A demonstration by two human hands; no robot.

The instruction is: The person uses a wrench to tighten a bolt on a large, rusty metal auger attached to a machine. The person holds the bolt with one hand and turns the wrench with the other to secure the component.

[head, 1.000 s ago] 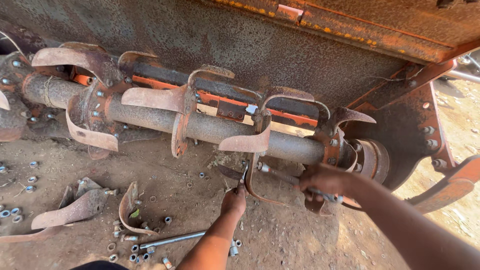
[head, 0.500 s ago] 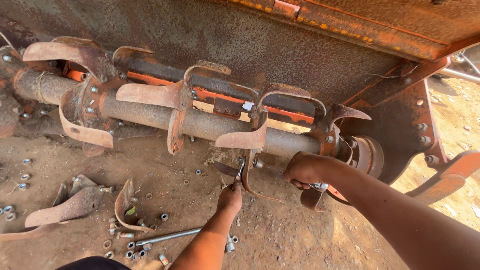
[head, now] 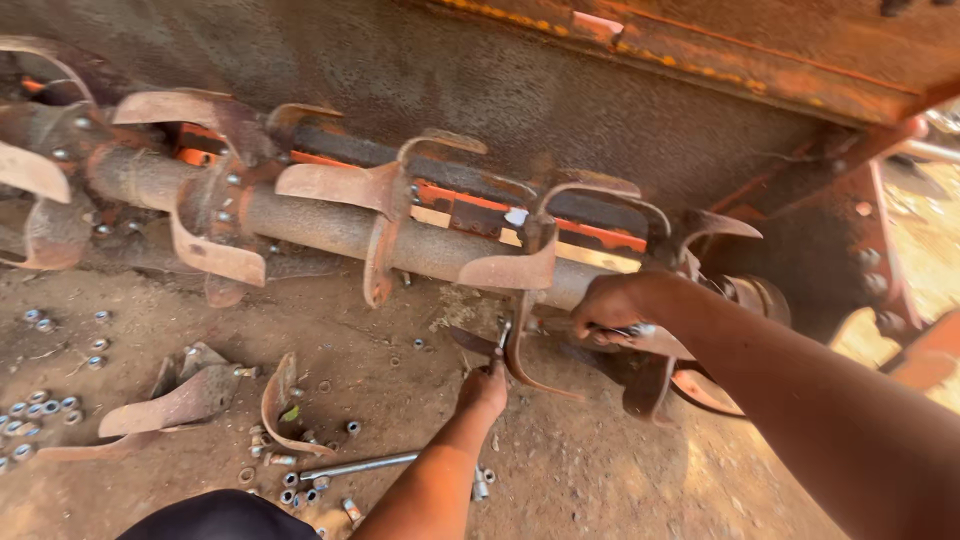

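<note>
- Curved blade, rusty and hooked, hangs from the rotor shaft of a tiller, low down just left of the shaft's right end, its tip curling toward the dirt.
- Left hand reaches up from below and closes its fingers around a thin spanner; the tool's head sits against the blade's mounting, right beside the metal.
- Right hand is wrapped tight over a second tool, a pale metal bar whose end shows just under the knuckles, pressed at the flange behind the same blade.
- Both arms come in from the lower edge, the right one crossing in from the lower right corner.
- Along the shaft further left, more curved blades stand bolted on flanges, pointing different ways.
- Above the shaft runs the orange, rusted hood of the machine, with a dark dusty inner wall.
- On the dirt ground to the left lie loose blades, taken off, one beside another.
- A steel rod lies near the left forearm, with nuts and bolts scattered around it and in a cluster at the far left.
</note>
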